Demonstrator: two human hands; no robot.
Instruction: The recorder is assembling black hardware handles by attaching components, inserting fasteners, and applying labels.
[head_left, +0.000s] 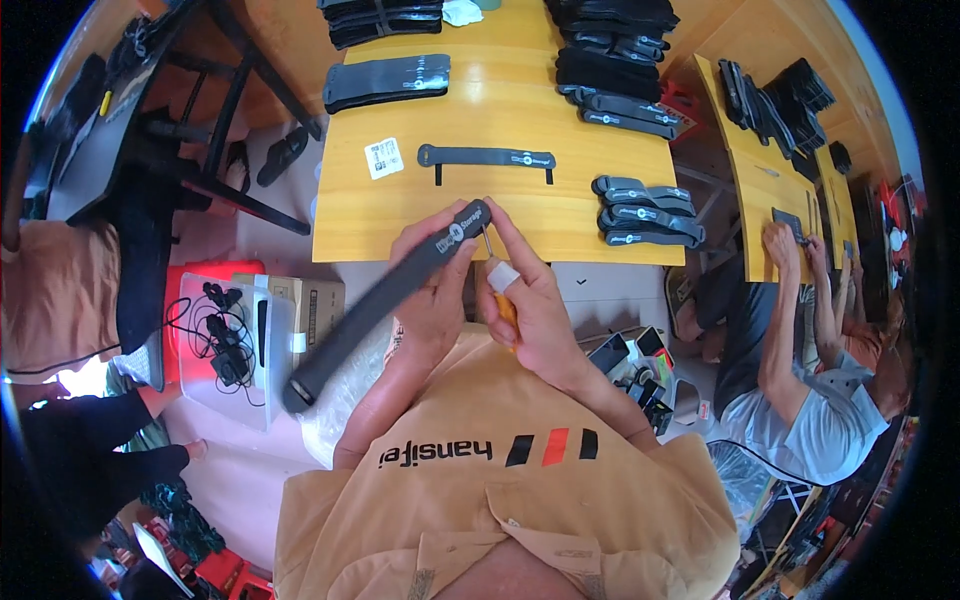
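Observation:
My left hand [436,270] is closed around a long black strap [375,307] with white print near its upper end. The strap slants down to the left, in front of my chest. In my right hand [532,308] is a yellow-handled tool [504,312] with a thin metal shaft, pointing up to the strap's upper end. Whether the tip goes into the strap is hidden by the fingers. White tape wraps a digit of the right hand. Just beyond, another printed strap [488,157] lies flat across the yellow table [400,222], with two short black pieces below it.
Strap stacks lie at the table's far left [388,82], right [650,212] and far right [615,70]. A white label [383,158] sits left. Below left stands a clear bin [262,370] with cables. People work on both sides; one person's hands [785,245] are at the right-hand table.

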